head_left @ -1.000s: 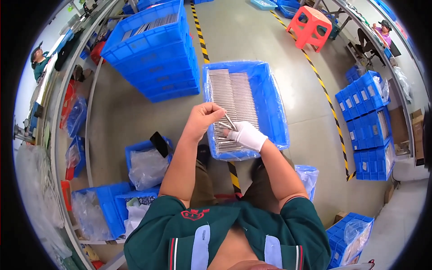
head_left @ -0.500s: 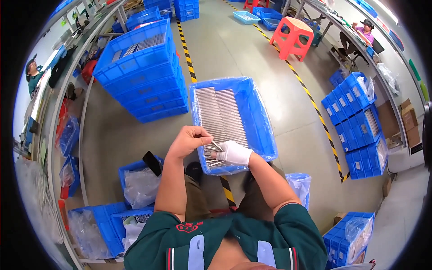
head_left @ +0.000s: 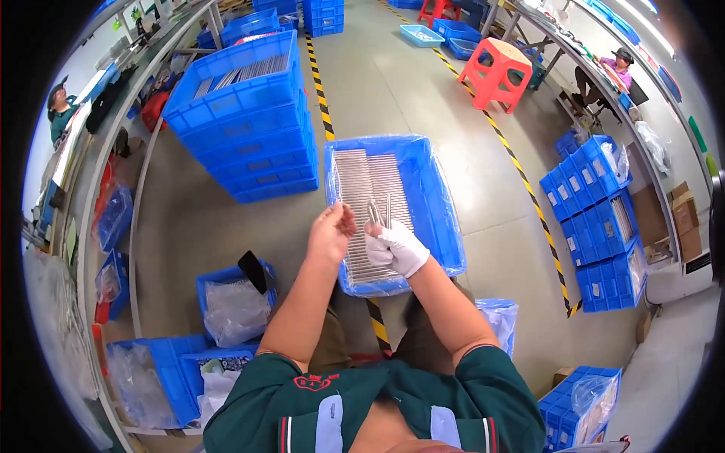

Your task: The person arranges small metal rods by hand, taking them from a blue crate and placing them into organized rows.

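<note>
In front of me is a blue plastic crate (head_left: pixel 439 220) lined with clear film. Thin silvery metal rods (head_left: pixel 353 175) lie in it in two packed columns, with bare blue crate to their right. My right hand (head_left: pixel 400 248), in a white glove with bare fingertips showing, is closed round a few metal rods (head_left: pixel 388 210) that stick up over the columns. Close by on the left, my bare left hand (head_left: pixel 331 229) hovers above the crate's left side. Its fingers are curled together, and whatever they pinch, if anything, is hidden.
A tall stack of blue crates (head_left: pixel 253 143) stands beyond on the left, with rods in its top crate. Right of the striped floor line are a red stool (head_left: pixel 495 72) and stacked crates (head_left: pixel 593 226). Lower left, a crate with plastic bags (head_left: pixel 236 309) carries a black flat object (head_left: pixel 253 272).
My hands have moved apart, the left drawing away to the left. The rods in my right hand now point up instead of lying slantwise between both hands.
</note>
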`<state>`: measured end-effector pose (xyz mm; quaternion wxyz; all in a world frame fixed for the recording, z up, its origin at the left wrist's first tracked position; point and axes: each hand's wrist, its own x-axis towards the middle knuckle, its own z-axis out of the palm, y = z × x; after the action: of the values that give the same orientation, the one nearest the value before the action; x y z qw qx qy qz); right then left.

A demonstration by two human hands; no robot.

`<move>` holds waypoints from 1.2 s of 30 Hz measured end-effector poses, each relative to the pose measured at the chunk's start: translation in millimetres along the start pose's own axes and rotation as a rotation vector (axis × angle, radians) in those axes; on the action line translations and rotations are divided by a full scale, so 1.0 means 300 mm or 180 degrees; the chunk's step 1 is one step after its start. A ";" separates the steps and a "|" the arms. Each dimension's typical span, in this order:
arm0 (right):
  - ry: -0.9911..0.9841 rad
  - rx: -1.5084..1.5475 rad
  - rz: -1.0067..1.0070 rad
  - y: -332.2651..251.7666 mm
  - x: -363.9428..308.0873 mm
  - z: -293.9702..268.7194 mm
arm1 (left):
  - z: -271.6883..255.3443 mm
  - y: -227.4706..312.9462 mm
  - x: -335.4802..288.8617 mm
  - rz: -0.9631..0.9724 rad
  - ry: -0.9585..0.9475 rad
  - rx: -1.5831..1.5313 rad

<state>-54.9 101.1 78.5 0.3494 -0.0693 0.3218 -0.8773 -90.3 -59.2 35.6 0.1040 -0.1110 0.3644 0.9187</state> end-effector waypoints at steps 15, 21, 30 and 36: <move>0.1628 -0.0395 -0.2116 -0.040 0.056 0.082 | 0.190 -0.125 -0.071 -0.1202 0.0543 -0.1214; 0.1275 -0.0253 -0.1931 -0.045 0.042 0.037 | 0.181 -0.152 -0.091 -0.1035 0.0590 -0.0269; 0.1597 -0.2688 -0.0739 0.005 0.003 -0.059 | 0.131 0.002 -0.033 0.1262 0.0251 0.3096; 0.0664 -0.1354 0.0927 0.011 -0.048 0.014 | 0.130 0.036 -0.083 0.1014 -0.0757 0.3678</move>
<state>-40.8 106.5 81.1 0.4144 -0.0034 0.5395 -0.7329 -74.4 -42.5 77.1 0.0487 0.1225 0.8019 0.5828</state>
